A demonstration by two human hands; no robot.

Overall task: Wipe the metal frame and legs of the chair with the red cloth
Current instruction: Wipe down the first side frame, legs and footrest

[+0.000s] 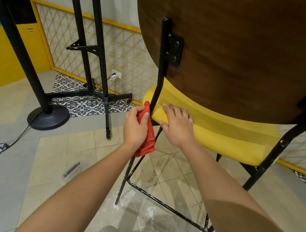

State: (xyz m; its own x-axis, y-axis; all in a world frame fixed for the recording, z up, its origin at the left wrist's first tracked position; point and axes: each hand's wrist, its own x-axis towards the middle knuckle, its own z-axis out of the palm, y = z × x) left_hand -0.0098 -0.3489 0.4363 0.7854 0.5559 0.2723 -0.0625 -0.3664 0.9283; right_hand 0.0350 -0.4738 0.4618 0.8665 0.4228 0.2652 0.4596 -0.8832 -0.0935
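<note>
Red cloth (146, 137), seemingly in left hand (135, 126)

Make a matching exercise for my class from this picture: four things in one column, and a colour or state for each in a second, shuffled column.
Column one:
1 cloth
2 chair seat
3 chair backrest
4 right hand

Column two:
A brown wood
B rests flat, fingers straight
C yellow
D red, gripped by the left hand against the black frame upright

Pairs: 1-D, 2-C, 3-A, 4-B.
</note>
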